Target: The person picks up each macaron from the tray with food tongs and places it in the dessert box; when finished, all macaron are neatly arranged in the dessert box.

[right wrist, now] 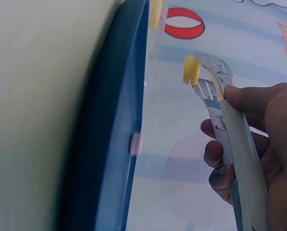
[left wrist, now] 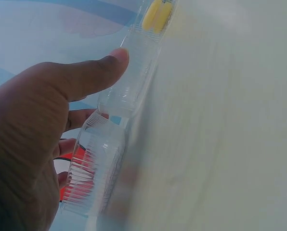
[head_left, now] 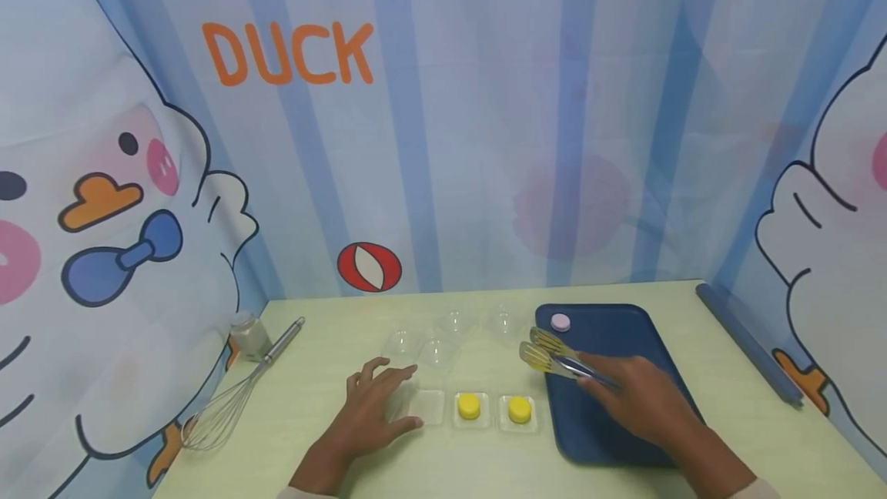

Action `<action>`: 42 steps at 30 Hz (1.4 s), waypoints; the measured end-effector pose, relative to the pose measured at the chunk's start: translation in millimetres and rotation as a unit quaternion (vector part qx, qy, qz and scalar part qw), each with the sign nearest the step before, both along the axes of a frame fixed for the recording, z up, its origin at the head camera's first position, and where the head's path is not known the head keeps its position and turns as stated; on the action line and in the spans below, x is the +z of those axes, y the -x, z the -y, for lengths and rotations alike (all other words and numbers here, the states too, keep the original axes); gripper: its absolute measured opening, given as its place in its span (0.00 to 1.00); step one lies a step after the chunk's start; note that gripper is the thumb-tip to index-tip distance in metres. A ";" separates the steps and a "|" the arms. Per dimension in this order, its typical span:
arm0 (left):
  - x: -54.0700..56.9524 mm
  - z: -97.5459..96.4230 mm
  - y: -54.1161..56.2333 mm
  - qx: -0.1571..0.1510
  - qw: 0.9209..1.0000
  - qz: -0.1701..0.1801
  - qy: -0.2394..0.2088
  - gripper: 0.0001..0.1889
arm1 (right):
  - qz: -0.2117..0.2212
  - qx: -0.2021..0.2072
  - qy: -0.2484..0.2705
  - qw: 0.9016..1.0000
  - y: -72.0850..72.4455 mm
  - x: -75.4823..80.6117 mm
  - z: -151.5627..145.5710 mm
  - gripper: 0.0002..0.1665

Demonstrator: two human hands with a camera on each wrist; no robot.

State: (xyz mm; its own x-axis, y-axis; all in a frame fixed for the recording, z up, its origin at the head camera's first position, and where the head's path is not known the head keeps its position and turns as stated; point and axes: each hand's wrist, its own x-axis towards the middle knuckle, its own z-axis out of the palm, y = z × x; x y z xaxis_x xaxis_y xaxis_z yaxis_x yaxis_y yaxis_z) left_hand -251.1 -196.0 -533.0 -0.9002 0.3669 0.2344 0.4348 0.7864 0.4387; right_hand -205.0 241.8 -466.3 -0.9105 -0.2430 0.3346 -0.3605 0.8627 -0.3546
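My right hand point(head_left: 640, 395) grips metal tongs point(head_left: 589, 370) by their handles, above the blue tray's left side. At the tongs' slotted tips, the right wrist view shows a yellow macaron point(right wrist: 190, 70); the head view shows only yellow there. My left hand point(head_left: 377, 410) holds its fingers spread around the left side of a clear plastic box point(head_left: 426, 406), thumb in front; I cannot tell if it touches. Right of that box, a yellow macaron point(head_left: 468, 406) and another yellow macaron point(head_left: 520, 409) sit in clear boxes. A pink macaron point(head_left: 560, 322) lies on the blue tray point(head_left: 624, 437).
Several clear domed lids point(head_left: 435, 351) stand behind the boxes. A whisk point(head_left: 242, 395) leans by a small glass jar point(head_left: 250, 336) at the left. A dark blue roll point(head_left: 748, 345) lies along the table's right edge. A printed curtain point(head_left: 471, 137) encloses the table point(head_left: 478, 476).
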 end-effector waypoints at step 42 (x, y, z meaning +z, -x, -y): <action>1.8 -0.2 -0.7 -0.005 1.000 0.005 -0.010 0.47 | 0.010 0.115 -0.049 0.992 12.2 -3.9 128.1 0.23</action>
